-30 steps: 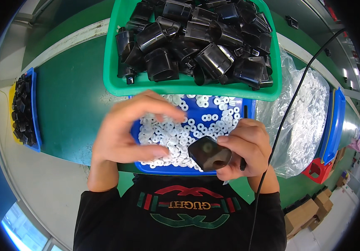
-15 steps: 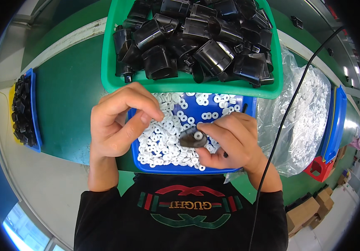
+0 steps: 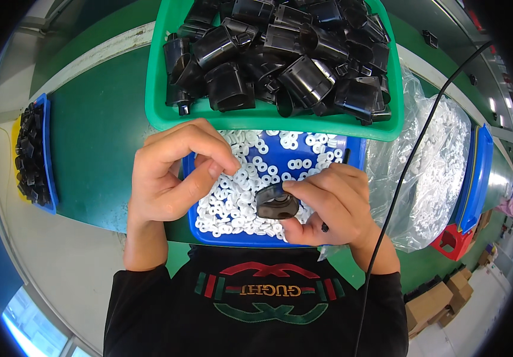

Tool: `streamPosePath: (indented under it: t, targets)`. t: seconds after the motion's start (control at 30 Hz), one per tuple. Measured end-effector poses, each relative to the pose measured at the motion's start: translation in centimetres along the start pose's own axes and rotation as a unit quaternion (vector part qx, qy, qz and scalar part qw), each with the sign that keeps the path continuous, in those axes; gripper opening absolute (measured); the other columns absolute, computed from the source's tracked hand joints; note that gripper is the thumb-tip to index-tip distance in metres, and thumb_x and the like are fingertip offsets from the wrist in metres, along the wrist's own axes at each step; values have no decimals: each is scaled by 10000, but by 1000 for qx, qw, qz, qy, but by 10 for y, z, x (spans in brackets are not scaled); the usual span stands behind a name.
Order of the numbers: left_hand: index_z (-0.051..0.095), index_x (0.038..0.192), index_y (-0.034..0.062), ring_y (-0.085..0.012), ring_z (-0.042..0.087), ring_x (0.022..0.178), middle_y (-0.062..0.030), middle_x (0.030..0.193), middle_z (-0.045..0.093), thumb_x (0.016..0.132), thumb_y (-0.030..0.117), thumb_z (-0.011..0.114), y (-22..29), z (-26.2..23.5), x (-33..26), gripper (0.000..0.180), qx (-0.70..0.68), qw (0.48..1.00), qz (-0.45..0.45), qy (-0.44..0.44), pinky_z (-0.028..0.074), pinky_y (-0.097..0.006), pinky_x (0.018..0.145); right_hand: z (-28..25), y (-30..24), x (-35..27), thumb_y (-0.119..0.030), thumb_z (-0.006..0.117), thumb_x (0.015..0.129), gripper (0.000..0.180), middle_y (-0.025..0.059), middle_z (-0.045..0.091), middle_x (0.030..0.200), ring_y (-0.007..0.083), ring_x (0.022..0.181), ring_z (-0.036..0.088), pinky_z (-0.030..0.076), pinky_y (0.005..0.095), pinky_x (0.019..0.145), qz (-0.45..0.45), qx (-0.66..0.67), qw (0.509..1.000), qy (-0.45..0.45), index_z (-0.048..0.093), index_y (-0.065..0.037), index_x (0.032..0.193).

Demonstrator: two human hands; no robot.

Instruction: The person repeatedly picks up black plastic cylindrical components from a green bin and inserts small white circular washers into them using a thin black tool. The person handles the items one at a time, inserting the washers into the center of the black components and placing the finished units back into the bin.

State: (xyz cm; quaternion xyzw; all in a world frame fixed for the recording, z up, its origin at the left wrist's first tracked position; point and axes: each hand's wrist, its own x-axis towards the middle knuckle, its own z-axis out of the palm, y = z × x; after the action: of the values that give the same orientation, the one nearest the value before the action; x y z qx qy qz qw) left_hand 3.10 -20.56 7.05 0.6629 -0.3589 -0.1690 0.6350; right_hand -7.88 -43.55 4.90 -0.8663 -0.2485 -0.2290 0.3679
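In my right hand (image 3: 337, 205) is a dark, glossy plastic cup-shaped part (image 3: 277, 204), pinched between thumb and fingers with its hollow side showing. A small black tip (image 3: 325, 227) pokes out beneath that hand's fingers. To the left, my left hand (image 3: 176, 169) has its thumb and fingers curled together, apart from the part; whatever they may hold is hidden. Both hands are over a blue tray (image 3: 277, 165) with many small white ring washers (image 3: 232, 208), heaped most thickly on its left side.
Beyond the blue tray, a green bin (image 3: 250, 122) is piled with black plastic parts (image 3: 310, 80). At right lies a clear bag (image 3: 429, 172) of white pieces. A black cable (image 3: 396, 196) crosses the right side. Far left, a blue-edged tray (image 3: 48, 160) carries more black parts.
The dark part has turned in my right hand; the white ring seen on it before no longer shows. My left hand has shifted slightly to the right.
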Motion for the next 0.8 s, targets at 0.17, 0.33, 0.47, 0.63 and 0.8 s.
streamPosePath:
  t: [0.17,0.33,0.47,0.63,0.8]
  targets:
    - [664,868,-7,-147,570,664,-109,790,654,726,-89,605,0,-3,-1,174,18,999,8,-36,431,-265,571,-3,0,5,-210,765,693,345,26,558,681,151,493,538,404,259,441,-18,62,997,47,686,-15,966]
    - [667,834,-8,-161,562,663,-100,767,632,663,-70,625,2,-1,-1,187,43,999,-6,-31,430,-269,600,0,1,1,-225,770,702,352,33,567,680,153,495,542,416,258,446,-13,60,997,36,683,1,958]
    - [679,843,6,-137,508,649,-73,775,577,632,-74,622,2,-2,1,233,67,997,-1,-42,402,-256,594,2,1,3,-222,770,702,345,30,567,680,155,507,548,415,259,450,-7,60,997,44,685,-3,955]
    - [692,961,11,-142,521,687,-80,862,592,595,-36,653,6,0,1,371,54,992,-42,-108,413,-255,617,1,0,3,-215,773,705,341,26,565,688,152,521,555,406,259,451,-20,37,999,34,687,-2,957]
    - [640,1169,6,-266,630,869,-137,1022,648,632,153,794,-3,21,4,578,85,982,-19,-165,500,-339,733,3,-2,1,-216,779,703,355,29,573,711,152,523,555,403,264,449,-39,12,999,24,689,2,968]
